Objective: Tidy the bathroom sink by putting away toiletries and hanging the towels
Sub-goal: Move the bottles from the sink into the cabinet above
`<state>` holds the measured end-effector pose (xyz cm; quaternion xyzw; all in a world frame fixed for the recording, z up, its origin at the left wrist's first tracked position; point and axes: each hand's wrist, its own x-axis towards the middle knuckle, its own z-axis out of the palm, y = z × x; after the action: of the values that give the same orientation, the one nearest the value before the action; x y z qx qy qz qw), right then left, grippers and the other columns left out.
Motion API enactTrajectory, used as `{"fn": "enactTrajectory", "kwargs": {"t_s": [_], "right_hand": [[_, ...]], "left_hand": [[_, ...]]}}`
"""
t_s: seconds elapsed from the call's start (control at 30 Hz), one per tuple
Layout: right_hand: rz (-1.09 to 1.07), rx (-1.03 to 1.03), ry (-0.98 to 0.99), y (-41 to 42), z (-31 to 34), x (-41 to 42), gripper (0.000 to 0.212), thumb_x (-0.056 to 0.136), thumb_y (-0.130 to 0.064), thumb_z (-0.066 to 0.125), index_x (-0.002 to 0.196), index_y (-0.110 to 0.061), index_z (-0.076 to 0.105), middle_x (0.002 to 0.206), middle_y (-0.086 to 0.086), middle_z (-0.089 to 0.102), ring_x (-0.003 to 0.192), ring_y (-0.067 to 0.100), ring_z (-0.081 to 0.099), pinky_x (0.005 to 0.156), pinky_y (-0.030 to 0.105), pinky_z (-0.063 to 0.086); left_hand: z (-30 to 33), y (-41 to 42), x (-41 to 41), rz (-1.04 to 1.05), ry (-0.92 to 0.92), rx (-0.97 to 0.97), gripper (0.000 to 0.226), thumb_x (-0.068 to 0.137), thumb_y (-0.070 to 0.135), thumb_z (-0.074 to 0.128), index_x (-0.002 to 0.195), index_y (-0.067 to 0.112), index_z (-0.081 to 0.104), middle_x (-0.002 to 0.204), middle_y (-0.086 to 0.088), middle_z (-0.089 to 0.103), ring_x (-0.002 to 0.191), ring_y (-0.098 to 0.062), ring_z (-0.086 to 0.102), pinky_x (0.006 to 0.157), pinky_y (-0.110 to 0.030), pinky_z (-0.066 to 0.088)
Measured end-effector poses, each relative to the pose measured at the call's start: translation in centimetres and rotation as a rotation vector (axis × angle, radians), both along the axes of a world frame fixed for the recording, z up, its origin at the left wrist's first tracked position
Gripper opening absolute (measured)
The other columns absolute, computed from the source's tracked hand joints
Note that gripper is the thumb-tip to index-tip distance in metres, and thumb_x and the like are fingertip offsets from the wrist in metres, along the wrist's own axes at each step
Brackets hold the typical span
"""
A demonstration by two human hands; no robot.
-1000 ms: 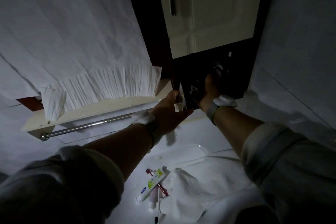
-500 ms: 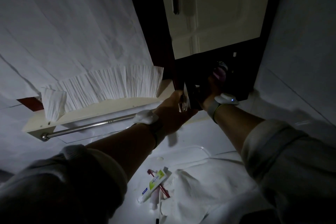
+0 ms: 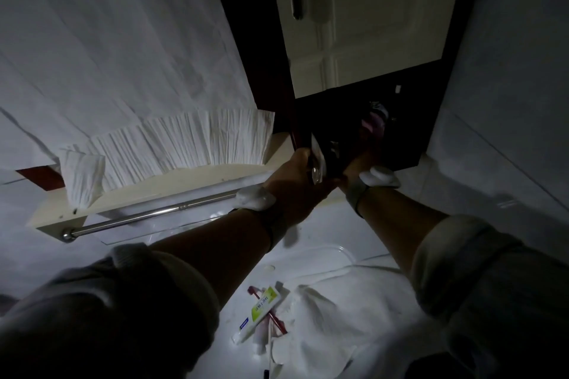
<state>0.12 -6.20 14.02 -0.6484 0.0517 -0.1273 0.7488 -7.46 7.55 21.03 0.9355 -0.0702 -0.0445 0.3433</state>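
**Putting a bottle in the cabinet**

My left hand grips the open cabinet door. My right hand reaches inside; its fingers hide in the dark, maybe around a pink bottle. I should set it down gently. Toothpaste waits on the counter's near edge.

Both forearms are bare below pale, greyish sleeves rolled into thick cuffs near the elbows. Each wrist wears a band carrying a rounded white device: the left wristband looks dark, the right wristband grey.
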Motion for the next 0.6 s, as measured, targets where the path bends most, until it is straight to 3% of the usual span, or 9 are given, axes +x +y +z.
{"fn": "enactTrajectory", "kwargs": {"t_s": [0.07, 0.1, 0.13, 0.2, 0.23, 0.33, 0.43, 0.5, 0.6], "right_hand": [[0.234, 0.347, -0.064, -0.4, -0.8, -0.8, 0.119, 0.057, -0.012, 0.081, 0.155, -0.010, 0.015, 0.155, 0.018, 0.027, 0.138, 0.041, 0.033, 0.113, 0.048, 0.037], [0.232, 0.372, -0.085, -0.8, -1.5, -0.9, 0.128, 0.050, -0.014, 0.087, 0.155, -0.011, 0.015, 0.157, 0.016, 0.025, 0.142, 0.040, 0.028, 0.116, 0.055, 0.027], [0.140, 0.188, -0.126, -1.6, -2.1, -0.9, 0.124, 0.055, -0.017, 0.089, 0.155, -0.013, 0.016, 0.157, 0.014, 0.025, 0.143, 0.037, 0.026, 0.119, 0.055, 0.022], [-0.026, -0.561, -0.257, -1.2, -1.0, -2.1, 0.094, 0.076, -0.028, 0.080, 0.149, -0.020, 0.023, 0.154, 0.007, 0.028, 0.141, 0.031, 0.032, 0.117, 0.049, 0.030], [-0.064, -0.697, -0.161, -1.0, -0.6, -2.0, 0.081, 0.080, -0.031, 0.075, 0.146, -0.022, 0.028, 0.151, 0.006, 0.031, 0.138, 0.029, 0.037, 0.114, 0.045, 0.037], [-0.026, -0.677, -0.118, -1.0, 0.1, -3.4, 0.057, 0.085, -0.043, 0.064, 0.135, -0.029, 0.042, 0.136, 0.002, 0.050, 0.124, 0.025, 0.052, 0.101, 0.043, 0.048], [0.098, -0.769, -0.089, -1.6, -0.4, -4.7, 0.029, 0.090, -0.059, 0.047, 0.109, -0.038, 0.050, 0.097, -0.008, 0.064, 0.089, 0.015, 0.063, 0.078, 0.044, 0.056], [0.114, -0.861, -0.100, -2.1, -0.8, -5.2, 0.018, 0.090, -0.050, 0.051, 0.098, -0.034, 0.049, 0.086, -0.011, 0.061, 0.077, 0.012, 0.061, 0.068, 0.038, 0.055], [0.196, -0.966, -0.195, -2.4, -1.0, -5.9, 0.019, 0.084, -0.034, 0.059, 0.098, -0.031, 0.047, 0.085, -0.017, 0.052, 0.075, 0.005, 0.055, 0.063, 0.024, 0.045]], "left_hand": [[-0.1, -0.1, -0.1, 0.001, 0.002, -0.004, 0.058, 0.089, 0.048, 0.068, 0.136, 0.022, 0.044, 0.123, 0.004, 0.062, 0.074, 0.002, 0.052, 0.059, -0.011, 0.038], [-0.1, -0.1, -0.1, 0.000, -0.001, -0.003, 0.059, 0.090, 0.047, 0.067, 0.136, 0.021, 0.044, 0.122, 0.005, 0.062, 0.072, 0.004, 0.051, 0.058, -0.010, 0.038], [-0.1, -0.2, -0.2, -0.002, -0.004, -0.001, 0.059, 0.090, 0.047, 0.067, 0.137, 0.021, 0.043, 0.118, 0.007, 0.060, 0.070, 0.005, 0.050, 0.057, -0.009, 0.037], [-0.1, -0.1, -0.3, 0.010, -0.009, -0.010, 0.058, 0.090, 0.046, 0.067, 0.136, 0.021, 0.044, 0.108, 0.012, 0.054, 0.070, 0.006, 0.049, 0.056, -0.009, 0.036], [-0.2, -0.2, -0.3, 0.015, -0.007, -0.027, 0.056, 0.090, 0.046, 0.068, 0.135, 0.022, 0.045, 0.106, 0.014, 0.053, 0.071, 0.006, 0.050, 0.057, -0.010, 0.036], [-0.6, -0.3, -0.1, 0.025, 0.016, -0.091, 0.053, 0.090, 0.043, 0.069, 0.133, 0.023, 0.047, 0.104, 0.015, 0.056, 0.074, 0.006, 0.053, 0.058, -0.010, 0.038], [-0.8, -0.6, 0.0, 0.049, 0.054, -0.199, 0.051, 0.089, 0.039, 0.071, 0.132, 0.022, 0.049, 0.112, 0.011, 0.062, 0.081, 0.002, 0.058, 0.054, -0.010, 0.045], [-0.9, -1.1, 0.1, 0.070, 0.086, -0.262, 0.049, 0.088, 0.038, 0.072, 0.130, 0.023, 0.051, 0.110, 0.012, 0.063, 0.083, 0.001, 0.061, 0.050, -0.008, 0.046], [-1.3, -1.7, 0.2, 0.114, 0.097, -0.323, 0.048, 0.086, 0.040, 0.074, 0.127, 0.025, 0.055, 0.110, 0.011, 0.067, 0.094, -0.006, 0.065, 0.061, -0.013, 0.046]]}}
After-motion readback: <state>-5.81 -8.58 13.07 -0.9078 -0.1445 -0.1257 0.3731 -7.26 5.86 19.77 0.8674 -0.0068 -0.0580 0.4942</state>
